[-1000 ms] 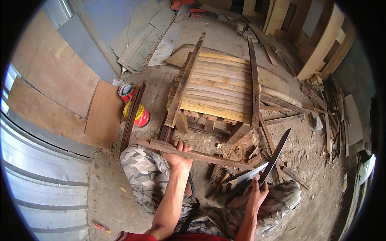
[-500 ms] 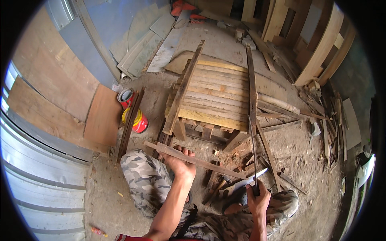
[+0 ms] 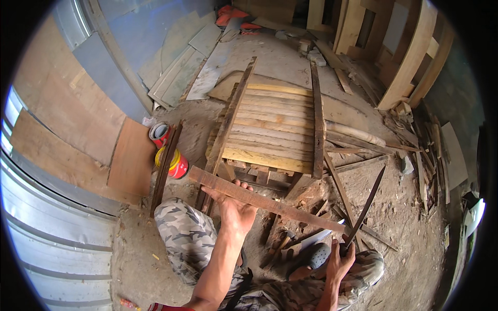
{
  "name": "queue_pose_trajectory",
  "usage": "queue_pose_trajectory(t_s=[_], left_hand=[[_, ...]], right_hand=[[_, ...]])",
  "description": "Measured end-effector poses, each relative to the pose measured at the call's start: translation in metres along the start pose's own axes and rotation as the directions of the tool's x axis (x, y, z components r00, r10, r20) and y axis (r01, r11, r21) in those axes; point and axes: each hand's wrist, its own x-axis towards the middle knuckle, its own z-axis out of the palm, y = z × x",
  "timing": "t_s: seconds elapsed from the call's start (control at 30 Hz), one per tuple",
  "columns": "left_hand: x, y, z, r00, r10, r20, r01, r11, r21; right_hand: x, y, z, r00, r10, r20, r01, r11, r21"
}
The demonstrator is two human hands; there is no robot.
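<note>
A flat brown wooden strip slants across in front of me. My left hand grips it from below near its left part, the fingers curled round the far edge. In my right hand is the dark handle of a machete, its long blade pointing up and to the right. The strip's right end lies by the base of that blade; whether they touch I cannot tell. Below the strip, a handsaw with a pale blade lies on the ground, beside a hammer.
A low slatted wooden stack with two long side beams stands ahead. Two paint cans sit at the left, beside upright dark boards. Scrap wood is heaped along the right. Wood chips litter the dirt floor.
The machete has tilted from nearly upright to the right, showing its flat side. The wooden strip has turned its broad face up, and its right end has moved right. Both hands keep their hold.
</note>
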Motion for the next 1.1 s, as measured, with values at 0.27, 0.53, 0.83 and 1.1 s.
queue_pose_trajectory(t_s=[0.27,0.53,0.83,1.1], left_hand=[[-0.010,-0.009,0.027,0.992,-0.103,0.079,0.092,0.987,0.135],[-0.019,-0.043,0.049,0.997,-0.073,-0.004,0.070,0.928,0.365],[0.006,-0.057,0.129,0.898,-0.426,0.105,0.206,0.620,0.757],[0.052,-0.077,0.285,0.806,-0.570,0.161,-0.234,-0.056,0.971]], right_hand=[[0.000,0.008,0.003,0.997,0.065,0.041,-0.066,0.997,0.028],[-0.009,-0.004,0.007,0.982,0.039,0.183,-0.036,0.999,-0.021],[-0.010,-0.014,0.016,0.941,0.115,0.318,-0.169,0.975,0.146],[-0.006,-0.024,0.022,0.967,0.082,0.243,-0.169,0.917,0.362]])
